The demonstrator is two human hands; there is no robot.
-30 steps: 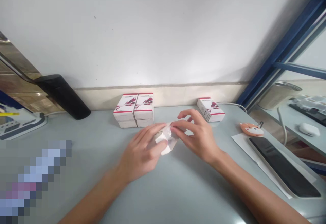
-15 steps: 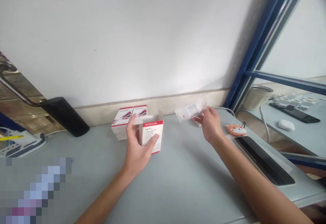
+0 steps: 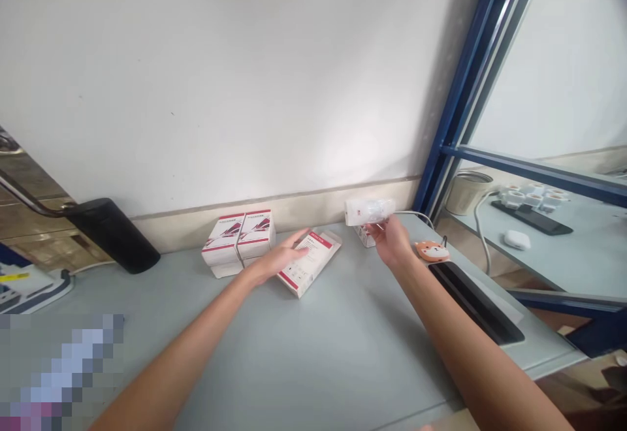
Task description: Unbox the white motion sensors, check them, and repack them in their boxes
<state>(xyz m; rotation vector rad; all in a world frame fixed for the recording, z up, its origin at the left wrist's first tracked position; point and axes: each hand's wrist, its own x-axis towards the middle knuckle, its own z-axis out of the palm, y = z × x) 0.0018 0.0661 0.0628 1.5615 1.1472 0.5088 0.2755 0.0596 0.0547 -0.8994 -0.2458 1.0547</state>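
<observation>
My left hand (image 3: 277, 258) lies flat with its fingertips on a white and red "DETECTOR" carton (image 3: 308, 264), which rests on its side on the grey-blue table (image 3: 294, 366). My right hand (image 3: 392, 241) is raised and pinches a small white device in a clear plastic bag (image 3: 369, 212). Just behind that hand, a further white and red box (image 3: 365, 238) is mostly hidden. A stack of similar boxes (image 3: 238, 238), bound by a thin band, stands against the wall to the left of my left hand.
An orange fox-shaped keyring (image 3: 431, 251) and a dark phone (image 3: 473, 303) lie to the right. A black cylinder (image 3: 112, 235) lies at the far left. A blue window frame (image 3: 455, 124) edges the table, with a white earbud case (image 3: 516, 239) beyond it.
My left hand has set the carton down on its side and no longer grips it. My right hand still holds the bagged device. The view has turned slightly to the right.
</observation>
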